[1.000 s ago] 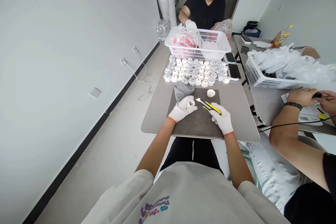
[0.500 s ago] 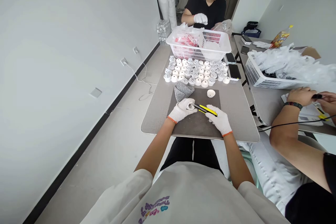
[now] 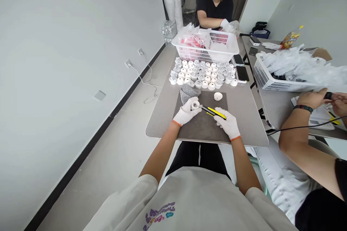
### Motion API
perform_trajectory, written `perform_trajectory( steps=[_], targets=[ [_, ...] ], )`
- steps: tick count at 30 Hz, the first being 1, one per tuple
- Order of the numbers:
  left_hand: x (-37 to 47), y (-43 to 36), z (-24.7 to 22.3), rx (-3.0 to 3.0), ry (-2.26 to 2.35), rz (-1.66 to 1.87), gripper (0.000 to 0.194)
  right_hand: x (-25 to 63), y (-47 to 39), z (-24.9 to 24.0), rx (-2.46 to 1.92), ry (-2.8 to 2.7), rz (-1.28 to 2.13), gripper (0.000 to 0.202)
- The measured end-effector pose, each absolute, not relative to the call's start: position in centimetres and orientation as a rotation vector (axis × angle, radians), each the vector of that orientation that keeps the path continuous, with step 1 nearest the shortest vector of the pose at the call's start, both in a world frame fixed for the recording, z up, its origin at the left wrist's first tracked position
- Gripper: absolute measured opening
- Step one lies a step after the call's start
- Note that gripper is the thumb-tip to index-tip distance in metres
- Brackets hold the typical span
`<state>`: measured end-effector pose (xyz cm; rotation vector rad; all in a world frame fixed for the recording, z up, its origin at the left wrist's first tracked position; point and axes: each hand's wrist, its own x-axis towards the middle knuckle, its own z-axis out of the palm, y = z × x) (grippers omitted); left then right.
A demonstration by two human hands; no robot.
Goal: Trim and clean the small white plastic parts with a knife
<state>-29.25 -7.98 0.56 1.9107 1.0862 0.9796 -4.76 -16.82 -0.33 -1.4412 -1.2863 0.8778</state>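
Observation:
White knit gloves with orange cuffs cover both hands. My left hand (image 3: 186, 113) is closed round a small round white plastic part (image 3: 195, 105), its hollow side turned up. In my right hand (image 3: 228, 122) is a yellow and black utility knife (image 3: 217, 112), gripped by its handle. The knife's tip points left and lies at the rim of the white part; I cannot tell whether it touches. Another round white cap (image 3: 218, 96) lies on the dark mat (image 3: 206, 128) beyond the knife. A grey cloth (image 3: 189, 94) is crumpled just behind my left hand.
Rows of several white round parts (image 3: 203, 75) fill the table's far half. Behind them stands a white basket (image 3: 206, 52) with bagged pieces. Two phones (image 3: 242, 73) lie at the right edge. A co-worker's arm (image 3: 306, 140) is close on my right, by another basket (image 3: 282, 86).
My left hand has tilted the white part so its hollow shows more. The knife has shifted slightly right. Across the table, a person's gloved hand has moved right to a plastic bag.

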Motion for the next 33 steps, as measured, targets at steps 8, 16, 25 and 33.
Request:
perform_trajectory(
  steps=[8,16,25,33],
  targets=[
    [-29.2,-8.6,1.4,1.921,1.178,0.902,0.053,-4.4,-16.8,-0.4,-1.507,-1.251,0.840,0.046],
    [-29.4,-7.2,-0.1,2.068,1.099,1.041,0.053,-6.8,-17.5,0.7,-1.523,-1.339,0.748,0.038],
    [-29.3,-6.7,-1.0,2.150,1.065,1.067,0.046,20.3,-20.2,14.1,-1.268,-1.483,0.492,0.021],
    [-29.4,-6.5,-1.2,2.138,1.047,1.033,0.054,43.8,-18.6,9.6,-1.427,-1.369,0.081,0.011]
  ],
)
